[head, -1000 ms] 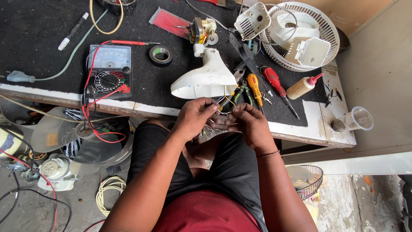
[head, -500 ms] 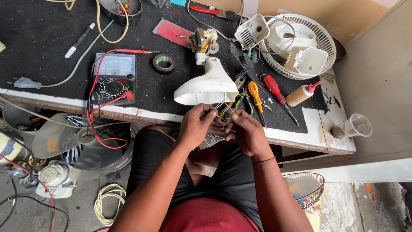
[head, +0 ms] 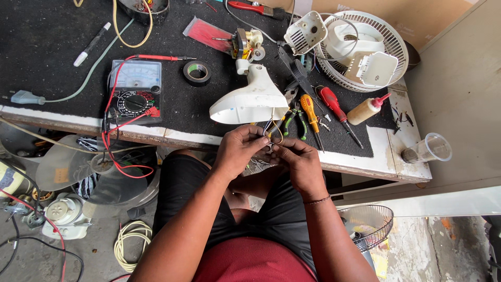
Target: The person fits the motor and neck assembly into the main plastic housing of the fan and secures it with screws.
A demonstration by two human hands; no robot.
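Observation:
My left hand point(head: 241, 149) and my right hand point(head: 297, 163) meet at the near edge of the workbench point(head: 182, 137), fingertips pinched together on thin coloured wires point(head: 272, 131). The wires run up toward a white plastic fan housing point(head: 250, 99) lying on the black mat just beyond my hands. What exactly sits between the fingertips is hidden by the fingers. Both hands hover over my lap.
An analogue multimeter point(head: 134, 90) with red leads and a black tape roll point(head: 197, 72) lie left. Orange point(head: 309, 109) and red point(head: 331, 102) screwdrivers, green pliers point(head: 293, 117) and a glue bottle point(head: 368, 108) lie right. A white fan grille point(head: 389, 44) sits far right, a plastic cup point(head: 429, 149) near the edge.
The view has shifted slightly, and my hands sit a little farther right and lower in it. They stay pinched on the wires as before.

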